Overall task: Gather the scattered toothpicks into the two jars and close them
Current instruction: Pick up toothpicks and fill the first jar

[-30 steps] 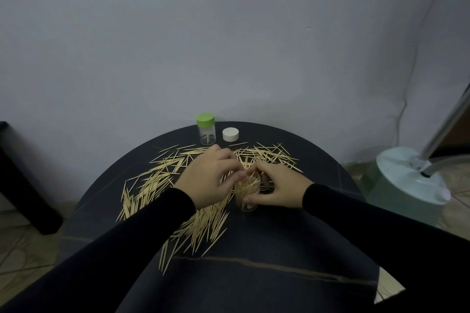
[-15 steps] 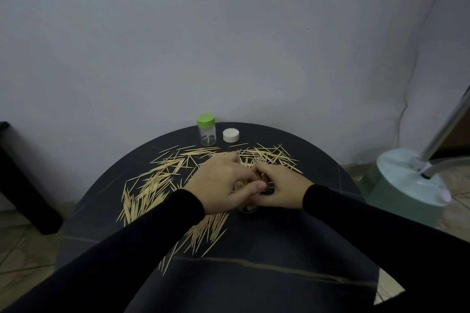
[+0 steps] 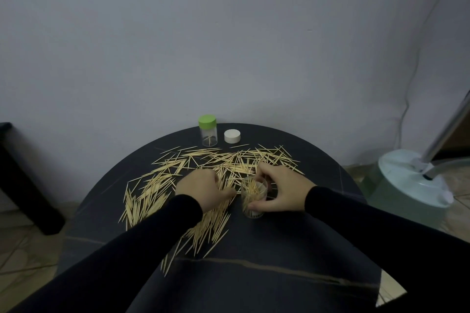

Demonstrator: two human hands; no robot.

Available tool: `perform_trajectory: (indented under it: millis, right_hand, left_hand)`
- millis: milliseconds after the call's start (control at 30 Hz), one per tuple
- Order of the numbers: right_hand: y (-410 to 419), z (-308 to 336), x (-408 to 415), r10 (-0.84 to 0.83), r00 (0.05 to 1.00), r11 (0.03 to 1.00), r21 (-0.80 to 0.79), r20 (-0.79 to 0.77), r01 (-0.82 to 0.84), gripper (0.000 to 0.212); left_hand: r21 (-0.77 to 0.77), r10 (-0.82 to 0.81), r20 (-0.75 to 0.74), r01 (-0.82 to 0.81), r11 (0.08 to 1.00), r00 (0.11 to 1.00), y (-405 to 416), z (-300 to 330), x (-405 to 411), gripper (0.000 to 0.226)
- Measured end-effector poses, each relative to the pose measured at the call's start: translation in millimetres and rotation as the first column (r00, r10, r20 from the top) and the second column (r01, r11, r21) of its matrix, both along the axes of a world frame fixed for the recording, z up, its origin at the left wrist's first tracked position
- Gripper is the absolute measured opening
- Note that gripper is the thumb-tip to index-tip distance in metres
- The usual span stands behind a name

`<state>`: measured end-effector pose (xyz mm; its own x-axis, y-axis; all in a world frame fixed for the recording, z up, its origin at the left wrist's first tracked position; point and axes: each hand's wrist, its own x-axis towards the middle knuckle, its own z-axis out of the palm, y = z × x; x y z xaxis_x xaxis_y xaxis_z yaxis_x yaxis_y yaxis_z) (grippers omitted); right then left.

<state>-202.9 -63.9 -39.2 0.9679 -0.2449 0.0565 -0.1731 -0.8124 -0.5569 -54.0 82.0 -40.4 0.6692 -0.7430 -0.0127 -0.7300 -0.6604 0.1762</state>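
While both sleeved arms reach over the round table point(image 3: 254, 287):
Right hand point(image 3: 282, 189): fingers and thumb curled round the open jar point(image 3: 253, 197), upright and part-filled.
Left hand point(image 3: 202, 190): knuckles up on the toothpicks point(image 3: 162, 183); fingers curled under, grasp cannot be told.
Far edge: green-lidded jar point(image 3: 208, 130), white lid point(image 3: 232, 136) beside it.
Floor, right: fan base point(image 3: 407, 185).

Capped jar point(image 3: 208, 134) left of loose lid point(image 3: 232, 136), behind toothpicks point(image 3: 162, 185).
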Motion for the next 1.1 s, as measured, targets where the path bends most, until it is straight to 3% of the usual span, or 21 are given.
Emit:
perform_trajectory:
  millis: [100, 233, 433, 667, 900, 1000, 1100]
  right_hand:
    - [1, 0, 0, -0.005, 1.000, 1.000, 0.009, -0.003, 0.005, 0.048]
    - [1, 0, -1, 0.002, 1.000, 1.000, 0.014, -0.007, -0.002, 0.053]
    - [1, 2, -1, 0.004, 1.000, 1.000, 0.007, -0.015, -0.004, 0.051]
    - [2, 3, -1, 0.000, 1.000, 1.000, 0.005, -0.025, 0.001, 0.052]
    - [1, 4, 0, 0.002, 1.000, 1.000, -0.001, -0.031, -0.002, 0.050]
    - [1, 2, -1, 0.002, 1.000, 1.000, -0.001, -0.018, -0.002, 0.050]
    - [1, 2, -1, -0.001, 1.000, 1.000, 0.002, -0.011, 0.001, 0.050]
  left_hand:
    - [-0.041, -0.015, 0.080, 0.019, 0.999, 0.997, -3, -3, -9, 0.035]
    - [-0.056, -0.004, 0.006, 0.004, 0.998, 1.000, -7, 0, -11, 0.021]
    - [-0.130, 0.051, -0.174, -0.074, 0.989, 0.983, -7, 1, -7, 0.020]
    - [-0.251, 0.007, -0.362, -0.104, 0.962, 0.932, -4, 19, 5, 0.022]
    - [-0.403, -0.087, -0.405, -0.093, 0.910, 0.910, 1, 35, 3, 0.015]
    - [-0.515, -0.172, -0.466, -0.108, 0.851, 0.868, 3, 41, -3, 0.015]
    - [-0.652, -0.319, -0.583, -0.196, 0.732, 0.747, 4, 48, -12, 0.014]
